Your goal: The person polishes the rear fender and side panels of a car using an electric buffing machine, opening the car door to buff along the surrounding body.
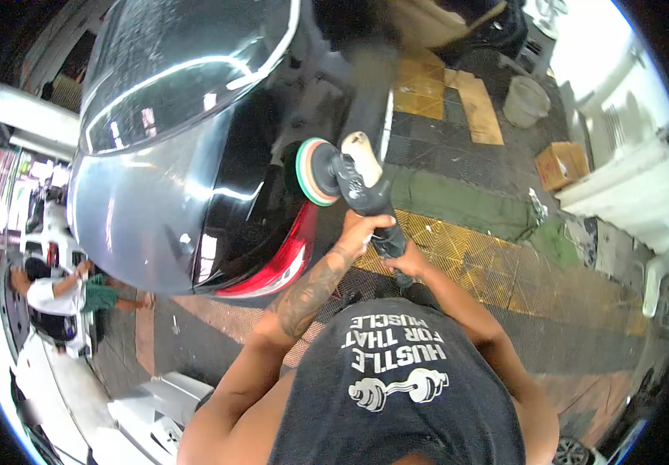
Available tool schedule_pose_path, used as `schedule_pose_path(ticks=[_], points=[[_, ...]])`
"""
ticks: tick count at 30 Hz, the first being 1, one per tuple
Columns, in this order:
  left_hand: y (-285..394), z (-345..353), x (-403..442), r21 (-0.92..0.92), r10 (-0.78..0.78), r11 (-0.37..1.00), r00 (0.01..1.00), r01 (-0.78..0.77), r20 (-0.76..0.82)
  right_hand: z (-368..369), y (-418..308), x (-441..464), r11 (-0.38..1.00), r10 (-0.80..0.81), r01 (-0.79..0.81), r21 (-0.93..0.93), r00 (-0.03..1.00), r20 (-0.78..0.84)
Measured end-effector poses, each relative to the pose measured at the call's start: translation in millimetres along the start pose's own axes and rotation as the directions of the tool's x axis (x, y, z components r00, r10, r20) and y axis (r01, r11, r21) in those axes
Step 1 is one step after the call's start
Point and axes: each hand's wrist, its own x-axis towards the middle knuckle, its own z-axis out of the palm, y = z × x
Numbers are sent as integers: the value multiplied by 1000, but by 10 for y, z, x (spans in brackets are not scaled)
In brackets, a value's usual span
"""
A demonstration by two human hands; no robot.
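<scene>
Both my hands are on a black polishing machine (365, 194) in the middle of the view. My left hand (359, 232) is wrapped round its body just behind the head. Farther back, my right hand (408, 260) grips the rear of the handle. A round pad (315, 172) with green and orange layers faces the glossy black side panel of a car (257, 147), above the red tail light (292, 256). Whether the pad touches the paint I cannot tell. A pale, worn cover (362, 159) wraps the machine's front handle.
A bucket (526, 102), a cardboard box (562, 166) and a flat cardboard piece (478, 108) lie to the right. Green cloth (466, 203) stretches over the floor tiles (458, 260). Another person (59, 294) stands at the far left by other vehicles. A silver box-like object (160, 403) sits lower left.
</scene>
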Motion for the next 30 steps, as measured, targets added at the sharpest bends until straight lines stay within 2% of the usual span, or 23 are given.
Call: schedule_pose_path(ticks=[2, 3, 4, 5, 8, 9, 10, 12, 14, 15, 16, 17, 18, 20, 22, 24, 25, 27, 30], points=[[26, -27, -297, 27, 6, 1000, 1000, -5, -22, 195, -36, -147, 999, -18, 19, -31, 999, 34], [-52, -105, -412, 11, 46, 999, 999, -46, -12, 315, -244, -327, 995, 5, -8, -95, 999, -35], [-80, -173, -533, 39, 2, 999, 1000, -1, -2, 440, -328, -459, 987, 23, -40, -157, 994, -106], [-123, -226, -665, 35, -2, 999, 1000, 3, -15, 462, 231, -299, 981, -13, 9, -194, 1000, -19], [-234, -408, -1051, 46, 12, 999, 999, -10, -33, 768, 223, -551, 972, -41, 32, -233, 999, -32], [-289, -462, -1162, 38, 36, 999, 999, -36, -15, 831, 361, -552, 988, -43, 52, -145, 997, 62], [-332, -512, -1271, 30, 62, 998, 998, -62, 1, 889, 409, -598, 986, -41, 54, -157, 995, 88], [-452, -614, -1416, -8, 56, 998, 998, -55, 33, 984, 484, -656, 982, -140, 151, -116, 985, 103], [-489, -730, -1616, 109, 59, 992, 997, -64, 46, 1102, 463, -743, 973, -138, 155, -171, 984, 110], [-552, -809, -1697, 118, 111, 986, 992, -118, 62, 1160, 418, -785, 960, -142, 175, -219, 977, 156], [-460, -834, -1867, 144, 97, 984, 993, -105, 63, 1210, 414, -830, 944, -145, 196, -265, 969, 199], [-535, -924, -1954, 124, 123, 983, 987, -135, 100, 1192, 655, -801, 920, -205, 265, -288, 953, 222], [-618, -1032, -2024, 103, 148, 981, 979, -163, 139, 1199, 782, -791, 912, -196, 267, -311, 951, 240], [-835, -1288, -2113, 178, 203, 953, 952, -246, 230, 1279, 735, -835, 887, -103, 213, -410, 956, 275], [-788, -1407, -2314, 96, 221, 960, 924, -262, 313, 1405, 532, -901, 839, 9, 157, -520, 953, 302], [-834, -1533, -2433, 31, 304, 943, 893, -333, 332, 1529, 248, -971, 750, 137, 101, -654, 943, 303], [-864, -1577, -2491, -64, 307, 951, 901, -302, 308, 1593, 186, -972, 715, 164, 99, -692, 939, 303], [-788, -1696, -2597, -96, 327, 945, 899, -312, 291, 1712, 99, -948, 688, 157, 121, -716, 938, 309], [-714, -1897, -2653, -200, 436, 898, 855, -392, 281, 1863, 152, -838, 686, 29, 222, -693, 944, 330]])
